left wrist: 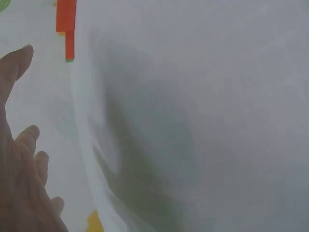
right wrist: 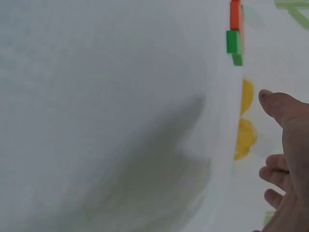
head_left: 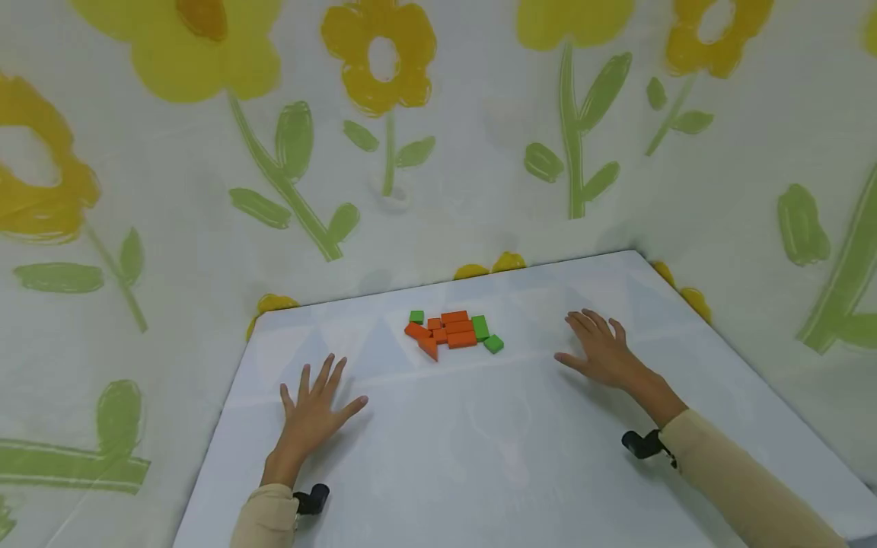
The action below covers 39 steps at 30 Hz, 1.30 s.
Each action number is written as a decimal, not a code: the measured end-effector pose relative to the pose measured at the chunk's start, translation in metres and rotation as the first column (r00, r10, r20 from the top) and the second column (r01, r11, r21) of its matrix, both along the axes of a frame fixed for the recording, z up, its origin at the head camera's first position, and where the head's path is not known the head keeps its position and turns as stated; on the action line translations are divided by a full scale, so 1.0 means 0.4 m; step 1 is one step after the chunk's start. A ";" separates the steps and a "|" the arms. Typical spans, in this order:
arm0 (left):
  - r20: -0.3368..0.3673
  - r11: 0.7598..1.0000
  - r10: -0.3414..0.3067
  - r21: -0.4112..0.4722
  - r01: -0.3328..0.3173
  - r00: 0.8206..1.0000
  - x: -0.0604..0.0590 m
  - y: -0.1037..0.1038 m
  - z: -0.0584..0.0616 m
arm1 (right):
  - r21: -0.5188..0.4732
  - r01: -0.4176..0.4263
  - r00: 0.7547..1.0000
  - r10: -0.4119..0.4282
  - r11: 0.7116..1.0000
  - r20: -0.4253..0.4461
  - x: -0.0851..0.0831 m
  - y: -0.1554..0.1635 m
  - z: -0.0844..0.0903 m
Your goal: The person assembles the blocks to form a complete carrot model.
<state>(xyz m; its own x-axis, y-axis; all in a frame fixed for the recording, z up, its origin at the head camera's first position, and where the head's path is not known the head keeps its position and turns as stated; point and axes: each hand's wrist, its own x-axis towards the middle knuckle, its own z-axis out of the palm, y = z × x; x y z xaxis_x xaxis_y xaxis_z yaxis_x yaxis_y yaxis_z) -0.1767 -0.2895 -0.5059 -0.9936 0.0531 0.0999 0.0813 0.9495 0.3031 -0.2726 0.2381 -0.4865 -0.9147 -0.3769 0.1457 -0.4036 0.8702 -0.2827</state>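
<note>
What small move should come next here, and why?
Probably a reach forward with the right hand to the green block at the cluster's near right: both hands lie flat and empty on the table, and that block lies closest to it.

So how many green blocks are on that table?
3. One small green block at the cluster's far left, one upright green block against the orange blocks on the right, one green block nearest the right hand.

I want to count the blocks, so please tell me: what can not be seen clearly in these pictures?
- Orange blocks: head view, too small and packed to count.
- Green blocks: right wrist view, cut off by the top edge; only part of the cluster shows.
- Left hand: left wrist view, cut off by the left edge.
- Table: wrist views, blurred.
</note>
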 end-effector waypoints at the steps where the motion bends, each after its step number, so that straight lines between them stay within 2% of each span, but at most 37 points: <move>1: -0.005 1.000 -0.003 0.006 0.003 1.000 -0.005 0.003 -0.002 | -0.010 -0.011 1.000 0.011 1.000 -0.015 -0.001 -0.010 0.002; 6: -0.029 1.000 -0.017 0.023 0.017 0.999 -0.044 0.056 0.010 | -0.055 -0.063 0.995 0.059 0.997 -0.076 -0.024 -0.085 0.018; 11: -0.037 0.999 -0.030 0.039 0.032 0.999 -0.094 0.156 0.034 | -0.033 -0.089 0.995 0.087 0.996 -0.053 -0.065 -0.179 0.015; 15: -0.076 0.998 -0.033 0.057 0.038 0.997 -0.132 0.236 0.034 | -0.028 -0.111 0.993 0.110 0.993 -0.043 -0.097 -0.237 0.006; 18: -0.130 0.996 -0.011 0.087 0.022 0.991 -0.147 0.294 0.030 | -0.016 -0.121 0.993 0.121 0.993 -0.012 -0.117 -0.271 -0.002; 23: -0.210 0.986 0.039 0.169 -0.003 0.977 -0.155 0.396 0.032 | -0.009 -0.123 0.992 0.124 0.992 0.026 -0.141 -0.313 -0.007; 26: -0.197 0.977 0.050 0.211 -0.008 0.979 -0.165 0.451 0.032 | -0.023 -0.124 0.992 0.124 0.992 0.006 -0.154 -0.326 -0.005; 32: -0.073 0.938 0.057 0.345 -0.028 0.996 -0.189 0.524 0.035 | -0.045 -0.141 0.990 0.142 0.989 0.003 -0.172 -0.339 -0.013; 34: -0.047 0.937 0.067 0.347 -0.047 0.997 -0.196 0.539 0.035 | -0.053 -0.144 0.989 0.144 0.988 0.010 -0.175 -0.341 -0.018; 39: -0.010 0.951 0.123 0.289 -0.115 0.992 -0.213 0.562 0.019 | -0.061 -0.150 0.988 0.151 0.987 0.019 -0.182 -0.342 -0.027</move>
